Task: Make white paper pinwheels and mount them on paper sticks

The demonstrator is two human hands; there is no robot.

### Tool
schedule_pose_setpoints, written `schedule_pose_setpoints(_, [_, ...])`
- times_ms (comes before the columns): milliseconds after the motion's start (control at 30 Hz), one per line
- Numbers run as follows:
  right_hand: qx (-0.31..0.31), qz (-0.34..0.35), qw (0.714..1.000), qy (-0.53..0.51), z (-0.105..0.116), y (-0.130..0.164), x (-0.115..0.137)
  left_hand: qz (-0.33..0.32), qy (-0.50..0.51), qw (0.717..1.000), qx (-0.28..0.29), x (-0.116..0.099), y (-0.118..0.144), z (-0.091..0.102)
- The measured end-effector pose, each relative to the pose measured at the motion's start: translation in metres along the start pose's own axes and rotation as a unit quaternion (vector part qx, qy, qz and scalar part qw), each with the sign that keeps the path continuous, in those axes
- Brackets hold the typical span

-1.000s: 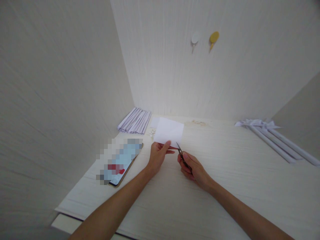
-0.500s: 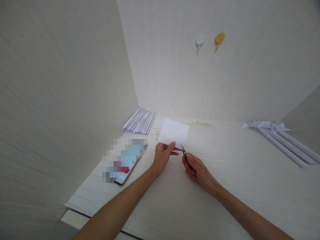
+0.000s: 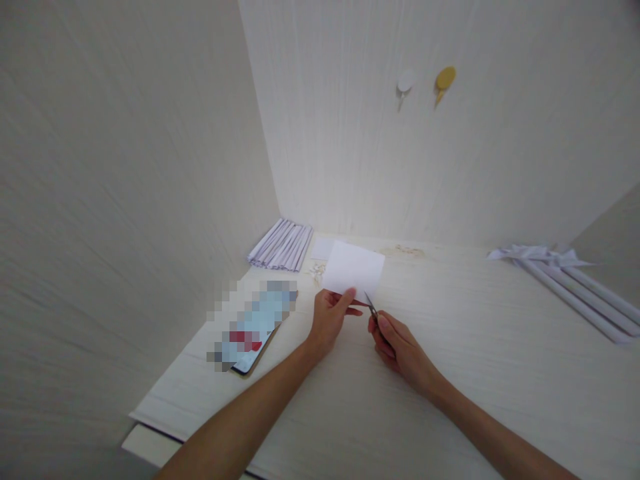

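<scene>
**Over the tabletop (image 3: 475, 387), paper sheet (image 3: 353, 268) meeting scissors (image 3: 373, 311)**

Toward the back edge, the sheet is extending beyond the left hand (image 3: 329, 319) pinching its near side; the right hand (image 3: 398, 341) is gripping the scissors, blades (image 3: 369, 301) overlapping that side.

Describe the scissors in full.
The scissors look metallic, with slim, pointed blades; the handles are mostly hidden in the right hand. They point away from the person, slanting left, their tip overlapping the paper in the left hand, near its closest right corner. Whether they are cutting is unclear.
</scene>
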State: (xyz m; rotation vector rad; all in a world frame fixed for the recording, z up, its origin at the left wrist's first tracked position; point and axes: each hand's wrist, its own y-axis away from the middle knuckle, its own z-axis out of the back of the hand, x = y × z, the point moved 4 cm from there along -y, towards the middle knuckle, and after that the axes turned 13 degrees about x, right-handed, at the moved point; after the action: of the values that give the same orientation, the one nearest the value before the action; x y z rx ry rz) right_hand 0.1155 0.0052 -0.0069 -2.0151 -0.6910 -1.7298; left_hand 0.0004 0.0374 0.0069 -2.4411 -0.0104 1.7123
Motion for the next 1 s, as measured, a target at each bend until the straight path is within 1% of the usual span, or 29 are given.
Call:
schedule_pose_setpoints(200, [-0.001,-0.008,1.000,0.000,-0.0005,-0.0002,-0.0002,0.004,0.000,1.000,-0.005,-0.0011,0.0007,-0.0002])
schedule_pose_setpoints(400, [-0.002,-0.002,1.000,0.005,0.0002,-0.0002,-0.0002,0.009,-0.012,1.000,0.004,-0.0010,0.0014,-0.0002])
schedule_pose_setpoints(600, [-0.002,-0.013,1.000,0.000,0.0013,-0.0008,-0.0029,0.011,-0.009,1.000,0.017,-0.0010,0.0015,-0.0004])
schedule_pose_setpoints(733, [-0.004,-0.007,1.000,0.001,0.0017,-0.0007,-0.0018,0.013,-0.014,1.000,0.020,-0.0020,0.0018,-0.0014])
schedule_pose_setpoints(867, [0.000,-0.006,1.000,-0.006,0.0012,0.0001,-0.0022,0.019,-0.020,1.000,0.013,-0.0021,0.0019,-0.0015])
schedule_pose_setpoints(1000, [0.002,-0.002,1.000,-0.017,0.0020,-0.0006,-0.0045,0.015,-0.019,0.999,0.023,-0.0011,0.0013,-0.0014])
